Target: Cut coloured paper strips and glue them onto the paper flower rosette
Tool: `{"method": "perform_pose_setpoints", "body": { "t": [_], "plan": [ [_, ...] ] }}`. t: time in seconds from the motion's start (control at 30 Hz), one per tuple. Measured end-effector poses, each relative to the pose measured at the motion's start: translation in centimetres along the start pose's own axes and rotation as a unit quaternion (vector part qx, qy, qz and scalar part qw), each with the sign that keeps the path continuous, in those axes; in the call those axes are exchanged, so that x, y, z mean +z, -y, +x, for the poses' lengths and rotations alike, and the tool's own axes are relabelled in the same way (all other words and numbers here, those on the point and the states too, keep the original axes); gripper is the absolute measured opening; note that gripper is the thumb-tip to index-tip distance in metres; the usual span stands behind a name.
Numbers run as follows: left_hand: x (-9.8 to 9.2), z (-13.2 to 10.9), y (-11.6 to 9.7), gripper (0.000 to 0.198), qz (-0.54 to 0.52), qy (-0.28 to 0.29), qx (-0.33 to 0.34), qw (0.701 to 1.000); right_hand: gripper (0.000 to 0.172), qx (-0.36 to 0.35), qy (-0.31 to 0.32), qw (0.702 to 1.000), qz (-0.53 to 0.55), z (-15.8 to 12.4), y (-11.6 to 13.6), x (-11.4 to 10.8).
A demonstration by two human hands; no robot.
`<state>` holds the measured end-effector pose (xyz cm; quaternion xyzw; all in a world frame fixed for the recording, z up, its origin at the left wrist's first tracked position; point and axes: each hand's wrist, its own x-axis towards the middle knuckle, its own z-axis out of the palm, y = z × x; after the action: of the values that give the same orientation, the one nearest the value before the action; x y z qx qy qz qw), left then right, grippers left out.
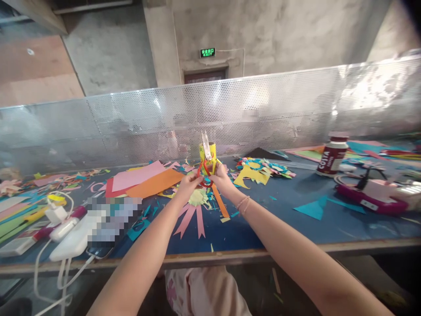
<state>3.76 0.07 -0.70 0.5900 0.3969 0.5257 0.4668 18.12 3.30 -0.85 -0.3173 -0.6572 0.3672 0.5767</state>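
Note:
A pair of scissors (206, 146) stands blades up between my hands, its red handle loops low and a yellow part beside them. My left hand (190, 183) is closed, its fingertips on the red loop at the left. From the right, my right hand (222, 177) is closed on the handle area too. Directly behind the blades is a yellow cylinder, partly hidden, and I cannot tell whether a hand touches it. Below my hands lies a paper rosette with a pale yellow centre (197, 197) and pink ribbon tails (188, 220). An orange paper strip (219, 201) lies beside it.
Pink paper (138, 175) and orange paper (156, 183) lie left. A phone (113, 224), white power bank (70, 239) and cables crowd the near left. Right are a Costa bottle (333, 156), blue scraps (311, 207) and a purple power strip (368, 199). A perforated metal panel (131, 127) stands behind.

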Motion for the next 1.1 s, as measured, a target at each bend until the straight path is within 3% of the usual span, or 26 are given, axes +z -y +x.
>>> {"method": "perform_pose_setpoints", "body": {
  "t": [0.17,0.4,0.53,0.7,0.83,0.93,1.1],
  "plan": [
    [-0.8,-0.4,-0.7,0.028,-0.122,0.061,-0.047,0.989,0.033,0.076,-0.007,0.99,0.123,-0.3,0.6,0.3],
    [-1.7,-0.4,-0.4,0.016,-0.273,0.106,-0.075,0.953,0.033,0.1,0.089,0.941,0.309,-0.8,2.1,0.3],
    [-2.0,-0.2,0.0,0.012,-0.291,0.124,-0.075,0.946,0.034,0.107,0.134,0.926,0.336,-1.4,2.7,0.3],
    [-1.9,-0.1,-0.4,0.01,-0.282,0.107,-0.067,0.951,0.033,0.104,0.119,0.931,0.329,-1.2,2.8,0.2],
    [-2.2,0.3,-0.9,0.014,-0.282,0.053,-0.056,0.956,0.028,0.11,0.089,0.939,0.313,-0.8,2.9,-0.3],
    [-3.2,0.8,-0.9,0.018,-0.27,-0.026,-0.048,0.961,0.02,0.106,0.053,0.946,0.302,-0.6,3.3,-0.9],
    [-5.3,1.5,-0.6,0.017,-0.162,-0.161,-0.048,0.972,0.017,0.108,-0.025,0.954,0.279,0.2,3.6,-2.5]
  ]
}}
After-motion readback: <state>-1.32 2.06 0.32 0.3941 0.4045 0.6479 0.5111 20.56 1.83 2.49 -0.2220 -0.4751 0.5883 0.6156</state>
